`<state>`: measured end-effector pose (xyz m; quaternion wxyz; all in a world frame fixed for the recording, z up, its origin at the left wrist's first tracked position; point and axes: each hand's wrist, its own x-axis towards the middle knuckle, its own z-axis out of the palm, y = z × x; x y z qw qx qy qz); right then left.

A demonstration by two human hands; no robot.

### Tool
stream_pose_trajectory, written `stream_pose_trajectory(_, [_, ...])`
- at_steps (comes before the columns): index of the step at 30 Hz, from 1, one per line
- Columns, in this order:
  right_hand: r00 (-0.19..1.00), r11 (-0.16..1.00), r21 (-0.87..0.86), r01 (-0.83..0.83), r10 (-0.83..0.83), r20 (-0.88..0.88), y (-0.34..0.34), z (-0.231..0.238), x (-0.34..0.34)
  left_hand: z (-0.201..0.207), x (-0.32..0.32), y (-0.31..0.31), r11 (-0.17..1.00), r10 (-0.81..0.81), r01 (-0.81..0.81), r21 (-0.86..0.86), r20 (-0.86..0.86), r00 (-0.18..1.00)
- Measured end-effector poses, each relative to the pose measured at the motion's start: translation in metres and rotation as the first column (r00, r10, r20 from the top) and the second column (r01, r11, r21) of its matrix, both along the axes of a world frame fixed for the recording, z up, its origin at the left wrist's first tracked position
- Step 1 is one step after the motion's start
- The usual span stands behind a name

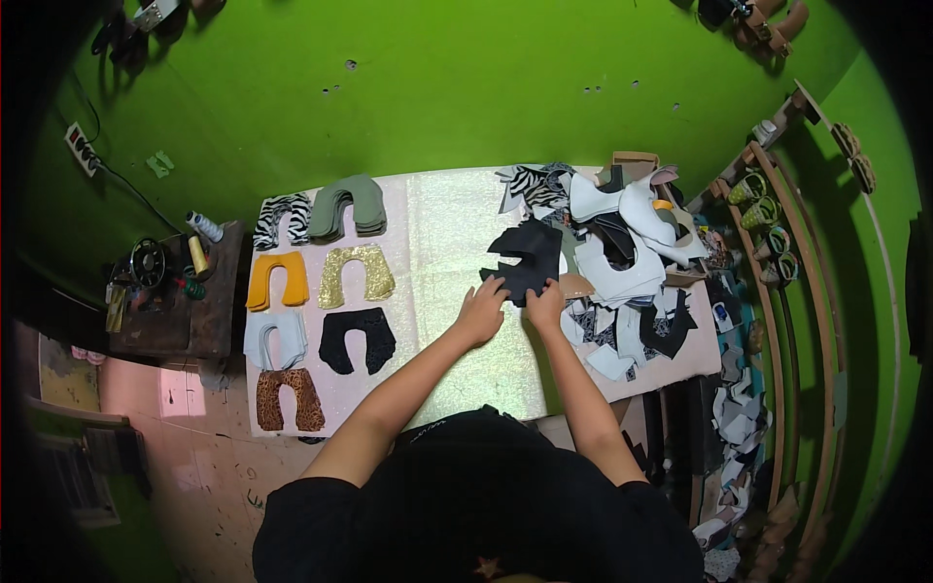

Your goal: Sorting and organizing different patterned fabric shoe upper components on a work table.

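A black, irregularly cut piece of leather-like material [528, 251] with a notch in its left side is between my hands, over the middle-right of the table. My left hand [483, 309] grips its lower left edge with curled fingers. At its lower right edge, my right hand [544, 305] pinches it with the thumb on top. Just right of it lies a heap of white cut pieces [622, 267] mixed with zebra-print scraps [533, 187] and a black piece [667, 325].
U-shaped pieces lie in stacks on the table's left: zebra [268, 220], green [362, 202], orange [263, 284], gold [331, 274], white [259, 340], black [338, 338] and leopard [273, 400]. A sewing machine table [209, 321] stands left; a wooden shoe rack [777, 369] stands right.
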<state>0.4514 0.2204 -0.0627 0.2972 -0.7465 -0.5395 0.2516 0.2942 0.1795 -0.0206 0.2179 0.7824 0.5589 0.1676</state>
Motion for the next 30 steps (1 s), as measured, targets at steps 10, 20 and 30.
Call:
stream_pose_trajectory(10, [0.871, 0.999, 0.037, 0.024, -0.003, -0.491, 0.010, -0.001, 0.006, -0.011, 0.038, 0.051, 0.998, -0.049, 0.048, 0.041, 0.008, 0.999])
stream_pose_trajectory(20, [1.000, 0.998, 0.061, 0.022, -0.021, -0.007, -0.008, 0.024, 0.027, -0.021, 0.042, 0.073, 0.977, 0.212, -0.210, -0.037, 0.300, 0.930])
stream_pose_trajectory(30, [0.963, 0.986, 0.135, -0.093, 0.055, 0.263, -0.001, 0.029, 0.009, -0.028, 0.039, 0.066, 0.934, 0.354, -0.264, -0.242, 0.515, 0.781])
